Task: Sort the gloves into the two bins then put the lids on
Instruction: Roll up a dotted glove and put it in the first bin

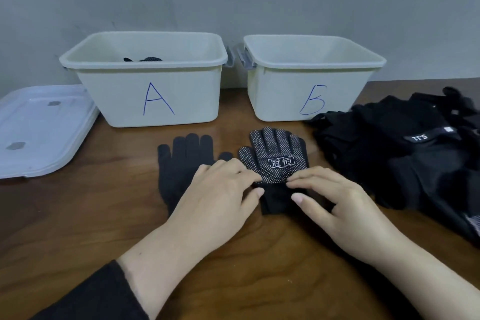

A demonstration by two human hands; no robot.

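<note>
Fingers (249,176) of the left hand (220,189) and right hand (335,197) are being laid nearly straight on the dotted glove (275,156), gripping nothing. Left of them, a plain glove (181,163) is lying on the surface (78,215). Beyond them, bin A (145,78) and bin B (309,78) are standing open.

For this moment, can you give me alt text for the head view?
Both hands, left hand and right hand, press a dotted glove flat beside a plain glove, before open bins A and B; lids left, glove pile right.
</note>
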